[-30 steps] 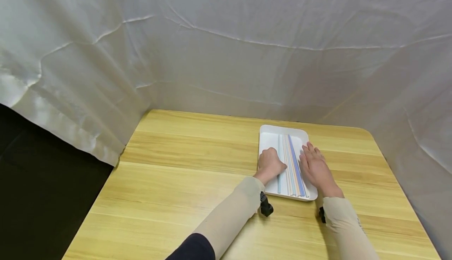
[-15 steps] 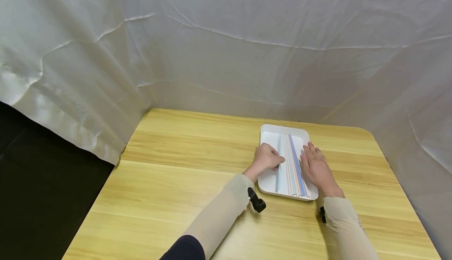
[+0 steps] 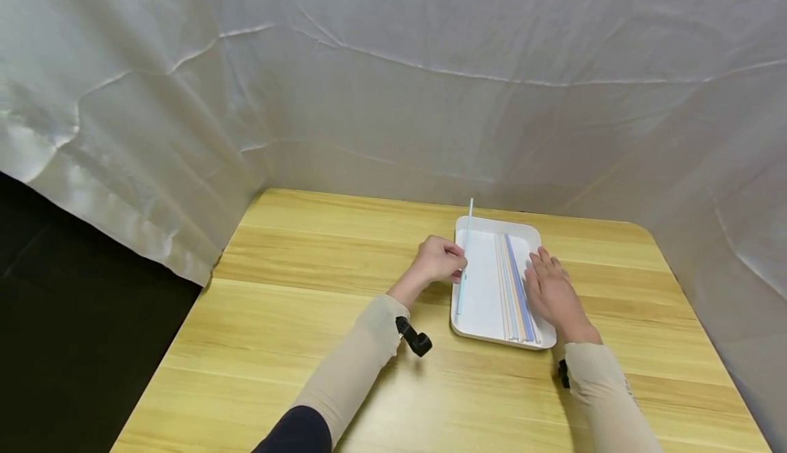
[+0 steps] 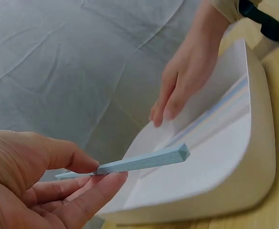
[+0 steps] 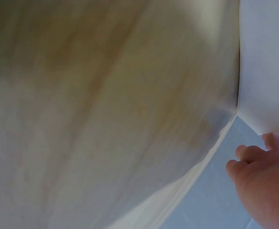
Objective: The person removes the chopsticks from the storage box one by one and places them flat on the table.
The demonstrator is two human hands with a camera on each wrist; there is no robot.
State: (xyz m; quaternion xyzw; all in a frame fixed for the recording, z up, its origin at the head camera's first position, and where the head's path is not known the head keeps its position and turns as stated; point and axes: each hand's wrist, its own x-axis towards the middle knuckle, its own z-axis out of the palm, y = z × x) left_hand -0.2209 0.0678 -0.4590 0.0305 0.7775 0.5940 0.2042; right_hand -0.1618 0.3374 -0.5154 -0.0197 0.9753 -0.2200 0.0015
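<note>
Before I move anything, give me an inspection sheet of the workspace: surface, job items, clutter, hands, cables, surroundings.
Surface: wood-grain table, with a white tray on it.
Job items: light-blue stick, held above the tray's left side; other sticks, lying lengthwise in the tray, toward its right side.
Clutter: nothing seen.
Hands: the left hand pinches the light-blue stick; the right hand is at the tray's right edge.
Cables: nothing seen.
Surroundings: pale draped fabric behind and on both sides; dark area at lower left.
</note>
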